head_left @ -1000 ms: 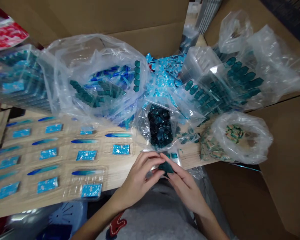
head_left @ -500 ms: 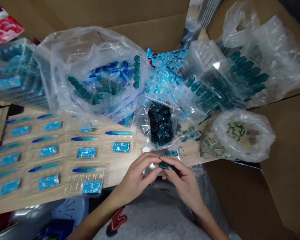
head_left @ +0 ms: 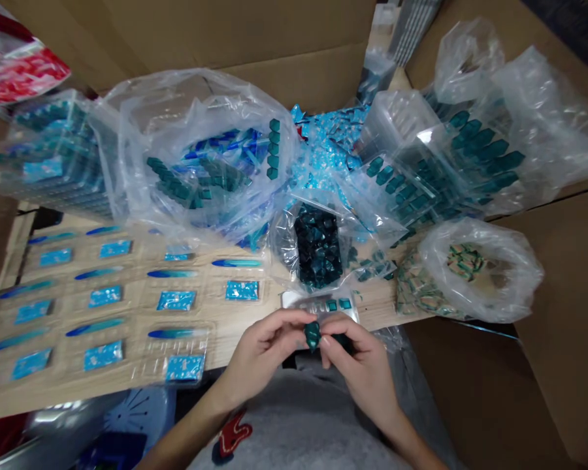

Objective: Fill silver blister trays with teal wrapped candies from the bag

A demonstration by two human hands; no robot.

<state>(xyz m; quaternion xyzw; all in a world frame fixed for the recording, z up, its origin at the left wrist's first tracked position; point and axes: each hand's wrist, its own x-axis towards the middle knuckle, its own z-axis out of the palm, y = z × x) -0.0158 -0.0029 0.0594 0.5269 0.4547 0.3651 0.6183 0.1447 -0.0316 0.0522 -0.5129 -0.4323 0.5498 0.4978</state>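
A small dark-green faceted plastic piece (head_left: 312,336) is between my two hands, above the front edge of the table. My left hand (head_left: 264,346) pinches it from the left with thumb and fingertips. From the other side, the thumb and fingertips of my right hand (head_left: 357,352) press on it. A second dark-green piece (head_left: 343,341) shows in the curl of my right fingers, partly hidden. Just behind my hands lies a shallow silvery tray (head_left: 294,300) with small teal squares (head_left: 344,303) on it. Beyond that, a clear bag (head_left: 318,245) holds many dark-green pieces.
Clear blister trays, each with a blue pen-like stick (head_left: 171,274) and blue packet (head_left: 176,300), cover the table's left. Behind are a large bag of blue and green parts (head_left: 215,143) and a heap of blue packets (head_left: 323,150). A bag of small parts (head_left: 465,261) stands right.
The green piece between my fingertips has turned from lying sideways to upright and shows more fully. My hands have moved slightly lower, and the camera view has shifted a little.
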